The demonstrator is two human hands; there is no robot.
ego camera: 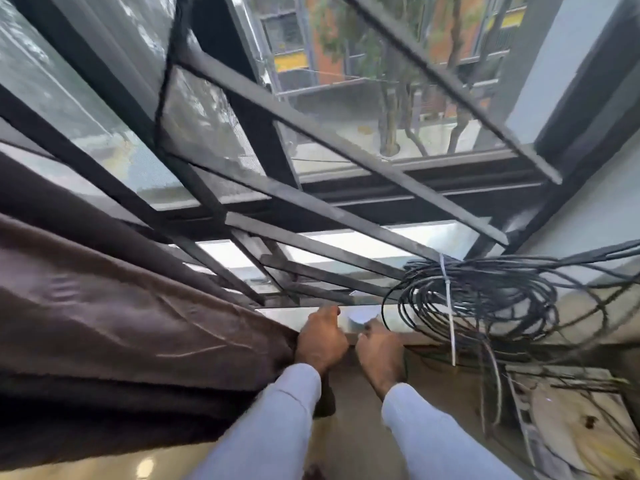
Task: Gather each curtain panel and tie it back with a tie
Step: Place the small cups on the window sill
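- Nearest us, two pale sleeves (277, 420) reach forward from the lower edge of the view, side by side, toward the window sill (284, 315).
- The left hand (320, 341) has its fingers curled round the free edge of the brown curtain panel (121, 323), holding it where the cloth ends beside the wrist.
- The right hand (379, 351) lies just beside the left, fingers bent toward the sill near a small pale object; motion blur keeps us from telling whether it holds anything.
- The curtain panel spreads leftward from the left hand and fills the left side of the view; its folds, and so its long axis, run slantwise from upper left down toward the hand. We judge the left hand the nearer one for gathering, since the cloth lies wholly on its side, with the right hand apart from it.
- No tie can be made out in this view.
- To the right, a coil of black cable (485, 299) hangs bound by a white strap (448, 299).
- Farther off stands the dark window grille (311, 202), and beyond it trees and buildings.
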